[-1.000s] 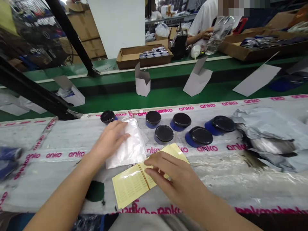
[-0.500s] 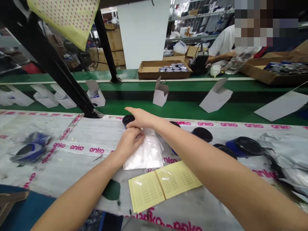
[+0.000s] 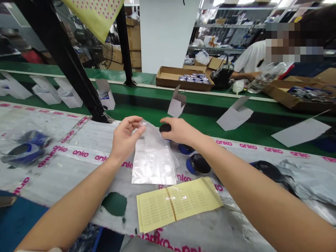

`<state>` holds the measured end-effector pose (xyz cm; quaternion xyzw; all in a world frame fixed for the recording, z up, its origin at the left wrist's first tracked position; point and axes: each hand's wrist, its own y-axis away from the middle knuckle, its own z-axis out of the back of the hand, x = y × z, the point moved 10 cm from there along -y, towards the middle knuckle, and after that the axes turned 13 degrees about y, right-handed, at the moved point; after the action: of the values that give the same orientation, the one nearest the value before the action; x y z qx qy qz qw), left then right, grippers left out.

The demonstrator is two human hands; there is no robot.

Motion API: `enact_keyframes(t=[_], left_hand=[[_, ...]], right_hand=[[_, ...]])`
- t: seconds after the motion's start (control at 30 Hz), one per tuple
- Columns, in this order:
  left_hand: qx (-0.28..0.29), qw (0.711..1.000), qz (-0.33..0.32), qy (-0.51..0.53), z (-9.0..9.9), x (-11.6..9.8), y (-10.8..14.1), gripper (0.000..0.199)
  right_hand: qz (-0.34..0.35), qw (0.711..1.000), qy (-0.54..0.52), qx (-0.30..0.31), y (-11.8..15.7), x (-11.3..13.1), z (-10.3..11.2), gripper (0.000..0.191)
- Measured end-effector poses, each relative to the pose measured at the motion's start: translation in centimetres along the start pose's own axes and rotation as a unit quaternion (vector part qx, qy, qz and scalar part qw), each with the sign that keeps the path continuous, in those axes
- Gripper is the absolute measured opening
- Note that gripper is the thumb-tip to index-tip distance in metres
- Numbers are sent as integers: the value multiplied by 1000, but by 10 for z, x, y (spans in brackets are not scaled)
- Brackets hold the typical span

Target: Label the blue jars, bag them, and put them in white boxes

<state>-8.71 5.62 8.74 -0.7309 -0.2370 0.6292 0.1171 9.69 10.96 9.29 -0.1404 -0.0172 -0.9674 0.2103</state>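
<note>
My left hand (image 3: 127, 135) pinches the upper edge of a clear plastic bag (image 3: 153, 162), lifting it open from a small stack of such bags. My right hand (image 3: 178, 131) is close beside the bag's mouth, closed around a black-lidded blue jar whose lid (image 3: 165, 128) shows past the fingers. Its blue body is mostly hidden. Another black-lidded blue jar (image 3: 198, 164) lies tilted just below my right forearm. A banded stack of yellow label sheets (image 3: 177, 203) lies nearer me, touched by neither hand.
The bench's plastic cover (image 3: 65, 164) has pink "anko" tape. Blue items in plastic (image 3: 25, 154) lie left, grey mailers (image 3: 307, 180) right. Beyond a black post (image 3: 70, 59), white cartons stand on a green belt. A co-worker (image 3: 252, 59) sits behind boxes of jars.
My right hand has moved from the yellow sheets, reached over the jars and closed on one. My left hand has raised the bag's edge. The view has tilted slightly.
</note>
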Motion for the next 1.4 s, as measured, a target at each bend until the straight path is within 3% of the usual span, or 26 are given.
enact_keyframes(t=[0.1,0.2,0.3,0.37,0.43,0.53,0.63,0.73,0.77,0.83,0.9,0.93,0.97,1.03,1.13,1.23,1.33,1.4], left_hand=[[-65,994,17,88,12,-3,-5,40],[-77,989,39,123,11,-4,-3,45],[-68,987,57,134,6,-6,1,48],[-64,987,58,132,6,-10,1,49],[-53,987,71,132,7,-12,-1,51],[28,976,172,129,-2,0,-3,53],[162,938,289,106,-21,17,10,32],[196,927,306,92,-24,22,15,30],[184,932,301,90,-21,23,13,31],[144,943,286,93,-15,25,9,35],[101,951,273,106,-8,25,5,39],[84,953,269,116,-6,25,4,42],[74,952,269,127,-6,26,4,44],[69,945,283,150,-7,29,6,47],[66,931,315,174,-8,37,9,51],[84,922,329,184,-9,41,10,54],[105,914,342,194,-12,44,12,53],[107,906,357,199,-14,48,16,54]], right_hand=[[15,999,-22,26,6,-9,-9,53],[20,997,-73,-10,10,-3,5,47],[53,965,-248,-59,13,22,25,44],[92,939,-328,-43,13,44,26,51],[100,934,-343,-21,11,55,23,48],[69,928,-365,-15,5,46,24,30],[77,932,-354,10,0,39,26,29],[92,943,-319,23,-3,37,26,33],[94,952,-291,3,-3,37,28,32],[92,969,-198,-118,2,35,45,27],[105,950,-98,-276,21,44,66,16],[123,938,-65,-318,30,53,69,12],[145,935,-51,-320,35,63,64,12],[177,953,-71,-234,33,79,44,12],[161,971,-133,-118,27,84,22,10],[138,972,-157,-111,23,77,26,20],[153,969,-173,-82,23,77,25,5],[165,971,-166,-56,24,82,17,12]])
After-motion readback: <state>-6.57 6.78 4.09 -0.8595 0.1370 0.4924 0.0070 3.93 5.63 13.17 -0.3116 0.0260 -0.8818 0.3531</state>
